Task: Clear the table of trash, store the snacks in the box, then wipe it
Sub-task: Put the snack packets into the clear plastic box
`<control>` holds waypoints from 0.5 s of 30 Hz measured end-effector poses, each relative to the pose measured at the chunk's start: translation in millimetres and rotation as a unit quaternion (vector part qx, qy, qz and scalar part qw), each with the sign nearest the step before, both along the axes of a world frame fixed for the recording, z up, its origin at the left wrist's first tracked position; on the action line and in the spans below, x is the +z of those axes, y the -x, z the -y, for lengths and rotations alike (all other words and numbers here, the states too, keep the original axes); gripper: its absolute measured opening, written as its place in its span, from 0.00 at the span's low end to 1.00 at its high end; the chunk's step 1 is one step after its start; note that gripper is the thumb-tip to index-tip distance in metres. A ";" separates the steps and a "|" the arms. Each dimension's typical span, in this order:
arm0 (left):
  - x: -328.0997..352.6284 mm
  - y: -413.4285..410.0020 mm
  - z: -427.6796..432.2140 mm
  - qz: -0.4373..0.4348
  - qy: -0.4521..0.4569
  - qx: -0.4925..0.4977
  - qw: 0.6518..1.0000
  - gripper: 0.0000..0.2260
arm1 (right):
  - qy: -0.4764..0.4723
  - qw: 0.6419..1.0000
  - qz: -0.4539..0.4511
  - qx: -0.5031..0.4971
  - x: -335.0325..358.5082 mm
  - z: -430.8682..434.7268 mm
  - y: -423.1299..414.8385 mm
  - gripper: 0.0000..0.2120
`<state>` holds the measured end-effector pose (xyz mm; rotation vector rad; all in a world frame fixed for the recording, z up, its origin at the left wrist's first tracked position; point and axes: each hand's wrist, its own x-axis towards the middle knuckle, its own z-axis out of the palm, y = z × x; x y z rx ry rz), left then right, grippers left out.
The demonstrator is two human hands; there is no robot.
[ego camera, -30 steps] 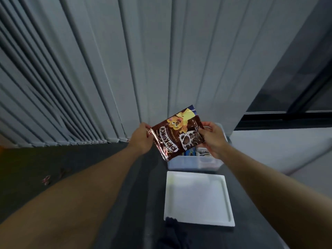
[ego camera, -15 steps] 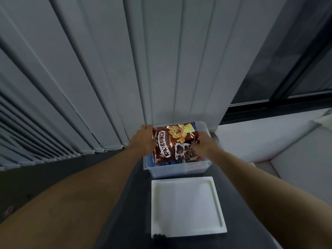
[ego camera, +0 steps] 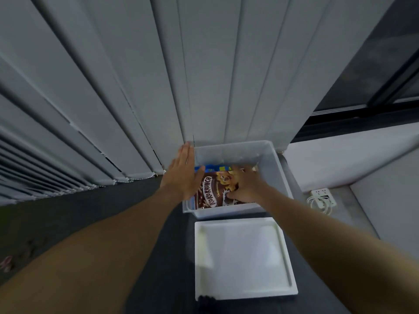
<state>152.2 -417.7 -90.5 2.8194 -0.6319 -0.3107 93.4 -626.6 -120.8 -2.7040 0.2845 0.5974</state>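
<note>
Snack bag lies in box, right hand resting on it.

The translucent white plastic box is open at the top. Its far half offers room above the brown Koko Krunch cereal packet, which fills the near half with the right hand lying on it. The left hand, fingers straight, lies flat along the box's left wall. Grey vertical blinds hang just behind the box and close off its far side. A white square plastic lid lies just in front of the box on the dark table, whose surface stretches away to the left. A white power strip with coiled cable sits to the right, apart from the box.
</note>
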 end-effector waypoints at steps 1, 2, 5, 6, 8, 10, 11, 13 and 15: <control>-3.7 1.3 1.0 0.001 0.001 0.005 1.000 0.35 | -0.003 0.999 -0.005 0.041 -3.5 -3.3 -2.8 0.49; -6.9 2.3 1.6 0.008 0.004 0.008 1.000 0.35 | 0.000 0.997 -0.018 0.078 -10.2 -6.1 -6.3 0.49; -14.4 1.8 0.7 0.032 0.023 0.010 0.999 0.34 | 0.026 0.989 -0.059 0.133 -25.3 -14.0 -13.2 0.49; -16.3 1.1 0.3 0.039 0.029 0.011 0.999 0.34 | 0.030 0.988 -0.060 0.141 -29.5 -15.0 -15.4 0.48; -18.4 0.3 0.4 0.049 0.032 0.014 0.998 0.34 | 0.031 0.987 -0.065 0.145 -32.9 -14.8 -18.7 0.48; -19.1 -0.1 1.3 0.053 0.028 0.018 0.998 0.34 | 0.032 0.987 -0.074 0.140 -34.2 -12.4 -20.3 0.46; -18.8 -0.2 1.7 0.053 0.027 0.020 0.998 0.34 | 0.033 0.987 -0.081 0.138 -34.6 -11.3 -20.0 0.46; -18.2 -0.4 1.8 0.049 0.026 0.020 0.998 0.34 | 0.035 0.985 -0.091 0.140 -36.6 -10.5 -19.6 0.46; -17.2 0.3 2.1 0.044 0.025 0.021 0.998 0.35 | 0.039 0.985 -0.093 0.141 -37.6 -10.6 -18.8 0.46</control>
